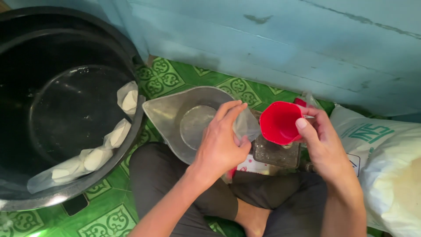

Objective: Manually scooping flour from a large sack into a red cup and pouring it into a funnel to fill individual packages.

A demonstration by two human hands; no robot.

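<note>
Left hand: the left hand (221, 142) comes up from the bottom middle of the frame, forearm angled up and to the right, back of the hand toward the camera. Fingers are curled and pinched on the edge of a small clear plastic bag (246, 125), so it's gripping that.

Right hand: the right hand (322, 140) comes in from the lower right, wrist bent inward. Thumb sits on the rim, other fingers wrap behind a red plastic cup (279, 123), held tilted with its mouth facing the bag.

Cup vs bag: cup rim is just beside the bag's opening, center-right of the frame, between both hands.

Under the hands: a metal scale pan (175, 115) with a pointed spout, sitting near the center, plus a small grimy scale (276, 153) beneath the cup.

Left side: big black tub (66, 109) with filled clear bags (98, 156) lying along its inner wall.

Right edge: white sack (386, 166) standing open.

Floor: green patterned mat (166, 79).
</note>
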